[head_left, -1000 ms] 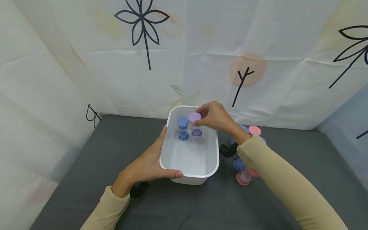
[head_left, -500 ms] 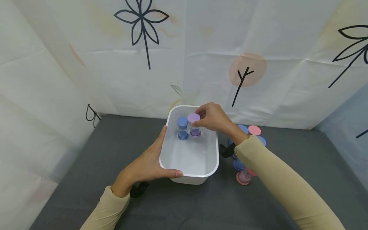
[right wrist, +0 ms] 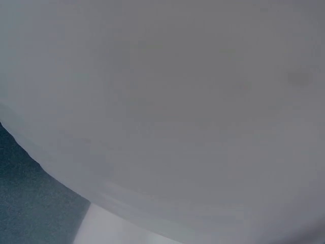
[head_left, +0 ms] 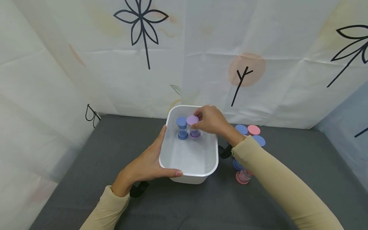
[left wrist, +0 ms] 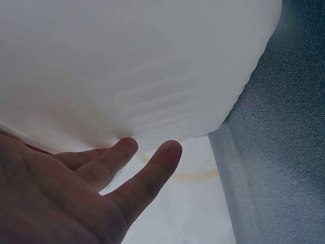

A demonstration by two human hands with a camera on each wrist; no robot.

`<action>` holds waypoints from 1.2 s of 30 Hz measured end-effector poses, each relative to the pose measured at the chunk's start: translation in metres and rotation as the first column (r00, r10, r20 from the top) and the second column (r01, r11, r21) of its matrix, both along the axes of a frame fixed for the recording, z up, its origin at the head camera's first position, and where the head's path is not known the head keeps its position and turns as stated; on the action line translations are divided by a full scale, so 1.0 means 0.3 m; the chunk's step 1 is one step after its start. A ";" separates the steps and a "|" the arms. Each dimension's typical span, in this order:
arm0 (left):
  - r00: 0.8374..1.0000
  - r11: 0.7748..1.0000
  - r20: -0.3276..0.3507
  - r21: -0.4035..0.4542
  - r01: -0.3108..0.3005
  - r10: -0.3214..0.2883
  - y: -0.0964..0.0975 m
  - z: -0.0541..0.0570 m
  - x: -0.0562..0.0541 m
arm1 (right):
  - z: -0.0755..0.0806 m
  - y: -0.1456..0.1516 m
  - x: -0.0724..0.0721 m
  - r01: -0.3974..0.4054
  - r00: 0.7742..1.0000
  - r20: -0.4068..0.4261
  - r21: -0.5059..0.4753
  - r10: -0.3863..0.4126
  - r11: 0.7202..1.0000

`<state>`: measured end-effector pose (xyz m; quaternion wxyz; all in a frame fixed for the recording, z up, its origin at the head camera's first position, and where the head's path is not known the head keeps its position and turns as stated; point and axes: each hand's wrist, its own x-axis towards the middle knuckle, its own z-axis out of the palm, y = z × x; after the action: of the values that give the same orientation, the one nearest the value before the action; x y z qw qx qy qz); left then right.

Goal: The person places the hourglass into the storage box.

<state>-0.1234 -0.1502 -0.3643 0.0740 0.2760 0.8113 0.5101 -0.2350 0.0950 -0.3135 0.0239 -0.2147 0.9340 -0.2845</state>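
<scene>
- Right hand (head_left: 211, 120) hides part of the purple hourglass (head_left: 192, 120).
- Right sleeve (head_left: 276, 172) covers part of a pink hourglass (head_left: 242, 177).
- Head view's right edge crops a black flower (head_left: 353, 48).

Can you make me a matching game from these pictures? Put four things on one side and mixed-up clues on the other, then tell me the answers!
Things:
1. left hand
2. right hand
3. tub
4. pink hourglass

Clues:
A. white, with a blue hourglass inside
B. outside the tub, on the right part of the dark grey table
C. pinching the purple hourglass near its top
D. against the tub's left side, thumb at the near rim

Right pairs: 1-D, 2-C, 3-A, 4-B
</scene>
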 end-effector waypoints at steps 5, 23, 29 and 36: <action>1.000 1.000 0.005 0.002 0.003 -0.003 0.000 -0.001 -0.001 | 0.003 -0.004 0.003 -0.006 1.000 -0.005 0.046 0.006 0.999; 1.000 1.000 0.003 0.008 0.006 -0.006 0.000 0.000 -0.004 | 0.010 -0.004 0.008 0.000 1.000 -0.012 0.081 0.001 0.997; 1.000 1.000 -0.003 0.008 0.005 -0.005 0.000 0.001 -0.005 | 0.009 -0.006 0.014 0.012 0.999 -0.035 0.133 -0.007 0.991; 1.000 1.000 0.000 -0.003 0.001 -0.001 -0.001 0.002 -0.002 | -0.003 -0.015 0.020 0.021 0.998 -0.058 0.192 -0.010 0.981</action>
<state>-0.1240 -0.1506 -0.3638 0.0744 0.2762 0.8121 0.5087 -0.2289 0.0904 -0.3145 0.0156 -0.2123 0.9591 -0.1868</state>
